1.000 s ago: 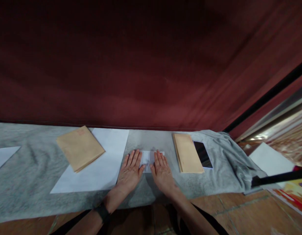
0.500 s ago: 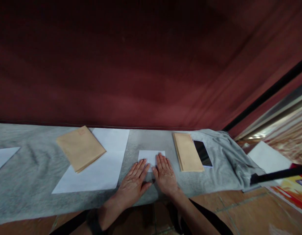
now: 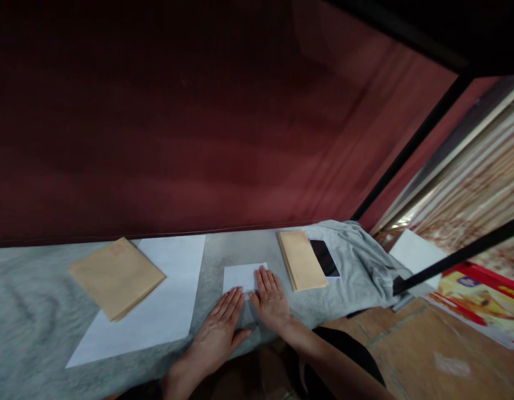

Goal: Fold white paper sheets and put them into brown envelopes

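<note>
A small white paper (image 3: 240, 273) lies flat on the grey cloth. My left hand (image 3: 221, 328) rests palm down at its lower left, fingers stretched out and thumb apart. On the paper's right side lies my right hand (image 3: 272, 299), also flat with extended fingers. Just right of it is a stack of narrow brown envelopes (image 3: 302, 261), with a dark phone (image 3: 325, 258) beside it. Over on the left, square brown envelopes (image 3: 118, 276) lie partly on large white paper (image 3: 173, 294).
The grey cloth (image 3: 27, 322) covers a long surface against a dark red hanging (image 3: 198, 155). Black bars (image 3: 419, 139) stand at the right. On the tiled floor (image 3: 423, 355) are a white sheet (image 3: 417, 255) and a red-and-yellow package (image 3: 485, 300).
The camera view has turned toward the right, so the items on the cloth appear farther left. My left hand sits slightly lower on the small paper, while my right hand remains flat on it.
</note>
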